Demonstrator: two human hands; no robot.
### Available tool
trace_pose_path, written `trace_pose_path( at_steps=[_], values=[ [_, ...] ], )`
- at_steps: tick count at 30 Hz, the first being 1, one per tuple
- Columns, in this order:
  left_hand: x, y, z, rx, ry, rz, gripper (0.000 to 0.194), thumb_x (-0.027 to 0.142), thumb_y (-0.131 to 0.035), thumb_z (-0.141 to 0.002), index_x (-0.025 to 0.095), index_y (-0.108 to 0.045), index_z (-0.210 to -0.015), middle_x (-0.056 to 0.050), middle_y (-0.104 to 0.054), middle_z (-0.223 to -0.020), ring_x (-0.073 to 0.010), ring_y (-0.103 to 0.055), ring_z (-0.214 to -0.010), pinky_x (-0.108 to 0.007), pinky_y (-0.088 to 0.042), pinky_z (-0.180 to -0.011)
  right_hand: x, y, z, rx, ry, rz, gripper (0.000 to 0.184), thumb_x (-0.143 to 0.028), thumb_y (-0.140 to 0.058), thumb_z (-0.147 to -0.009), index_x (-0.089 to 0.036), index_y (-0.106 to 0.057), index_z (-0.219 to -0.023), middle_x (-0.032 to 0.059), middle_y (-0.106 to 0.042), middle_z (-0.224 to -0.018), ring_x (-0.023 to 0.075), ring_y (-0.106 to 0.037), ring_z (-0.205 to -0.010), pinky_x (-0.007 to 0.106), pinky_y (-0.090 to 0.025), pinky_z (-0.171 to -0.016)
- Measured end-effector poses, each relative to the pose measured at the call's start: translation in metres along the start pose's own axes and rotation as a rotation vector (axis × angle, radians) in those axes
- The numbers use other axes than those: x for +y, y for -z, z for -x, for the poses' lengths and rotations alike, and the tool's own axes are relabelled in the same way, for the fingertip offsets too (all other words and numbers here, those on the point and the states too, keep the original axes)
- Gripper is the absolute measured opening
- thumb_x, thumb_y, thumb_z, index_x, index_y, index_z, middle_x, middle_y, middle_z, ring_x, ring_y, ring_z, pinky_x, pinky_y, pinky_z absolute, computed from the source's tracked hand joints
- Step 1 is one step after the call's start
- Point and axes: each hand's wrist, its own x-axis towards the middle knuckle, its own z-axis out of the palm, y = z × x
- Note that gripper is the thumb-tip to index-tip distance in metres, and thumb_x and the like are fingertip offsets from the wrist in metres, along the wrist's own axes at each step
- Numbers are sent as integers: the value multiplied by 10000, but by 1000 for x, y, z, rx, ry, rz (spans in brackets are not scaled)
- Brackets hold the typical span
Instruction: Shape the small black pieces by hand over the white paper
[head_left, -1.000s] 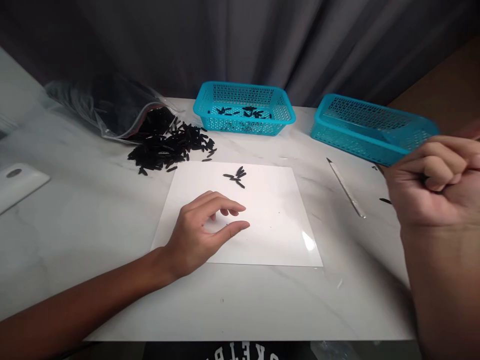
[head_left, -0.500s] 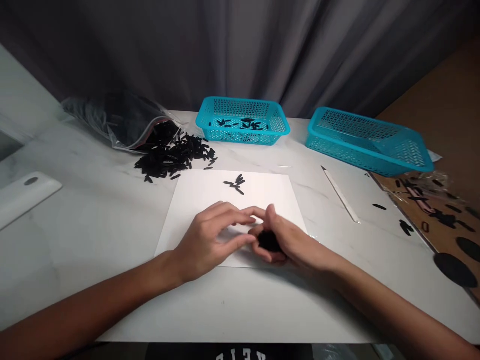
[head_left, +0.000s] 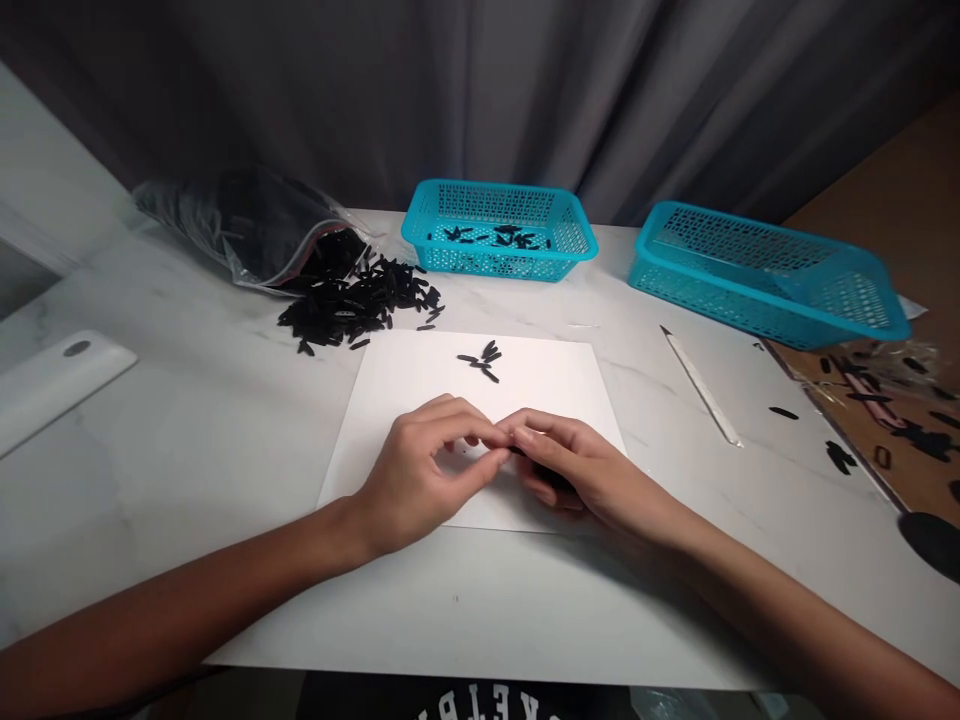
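My right hand is curled closed around a bunch of small black oblong pieces, mostly hidden in its palm. Its thumb and forefinger meet the fingertips of my left hand, which are pinched together. A dark tip of one black piece shows where the fingertips touch; the rest of it is covered. Both hands are over the near half of a white sheet. Beyond them on the sheet lies a small group of the same black oblong pieces.
A clear zip bag spills a heap of black pieces at back left. Two blue baskets stand behind, the left one with pieces inside. A white pen-like tool, brown board and white object lie around.
My right thumb has come down from its raised position, and the right fingertips now meet the left ones. The black bunch in the right palm is more covered. The view has shifted slightly.
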Motion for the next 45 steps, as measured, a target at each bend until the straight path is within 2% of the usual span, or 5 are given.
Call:
trace_pose_path(
  at_steps=[4, 7, 14, 35, 45],
  values=[
    [-1, 3, -3, 56, 124, 16, 85, 153, -711, -844, 223, -746, -875, 0, -730, -834, -117, -590, -712, -254, -449, -592, -1, 9, 2, 102, 54, 64, 273, -460, -630, -928, -190, -644, -972, -69, -407, -566, 61, -260, -465, 191, -178, -415],
    [-2, 3, -3, 58, 157, 25, 75, 168, -719, -841, 229, -744, -876, 3, -727, -837, -115, -585, -705, -254, -451, -602, 1, 13, 2, 154, 124, 127, 245, -431, -667, -909, -200, -684, -989, -71, -396, -553, 65, -287, -464, 205, -184, -421],
    [-3, 4, -4, 60, 155, 24, 53, 179, -729, -838, 225, -734, -863, 5, -720, -834, -112, -585, -712, -250, -453, -605, -1, 12, 5, 229, 179, 225, 188, -375, -734, -862, -208, -728, -948, -66, -401, -581, 68, -339, -492, 223, -245, -438],
    [-1, 3, -4, 52, 140, 38, 39, 220, -757, -829, 214, -724, -810, -3, -717, -787, -132, -606, -723, -270, -461, -600, -8, 7, 10, 331, 277, 402, 224, -389, -736, -850, -184, -738, -939, -44, -490, -596, 106, -395, -546, 278, -282, -527],
    [2, 4, -6, 43, 151, 54, 78, 205, -731, -848, 209, -712, -773, 8, -711, -766, -126, -608, -718, -263, -451, -604, -7, 5, 11, 382, 351, 472, 172, -364, -723, -859, -204, -745, -917, -23, -523, -613, 121, -429, -563, 275, -303, -533]
  ],
)
